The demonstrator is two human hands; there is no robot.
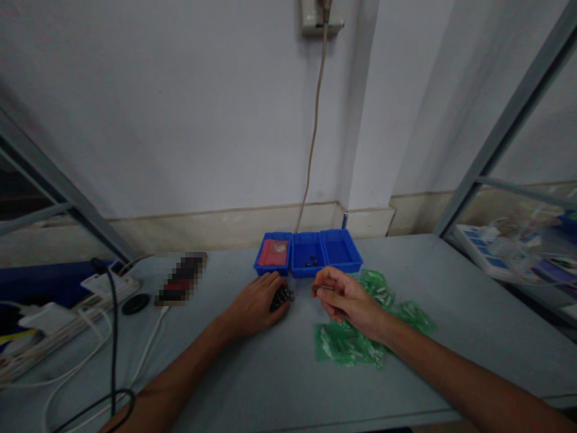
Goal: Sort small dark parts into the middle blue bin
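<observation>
My left hand (255, 307) rests on the grey table, its fingers curled around a cluster of small dark metal parts (282, 294). To the right, my right hand (351, 297) pinches one small metal part (321, 287) between thumb and fingers, just in front of the blue trays. A few similar dark pieces (311, 263) lie in the middle blue tray (305, 243). The left blue tray (259, 269) holds a red packet (271, 254). Beside them is the right blue tray (339, 249). Green plastic bags (347, 346) with small parts inside lie beneath and around my right wrist.
Toward the left are a phone-like pixelated object (180, 279), a black round disc (136, 304), a power strip (67, 337) and loose cables. A wall with a hanging cable (315, 120) stands behind the table. Metal frames (482, 162) flank both sides.
</observation>
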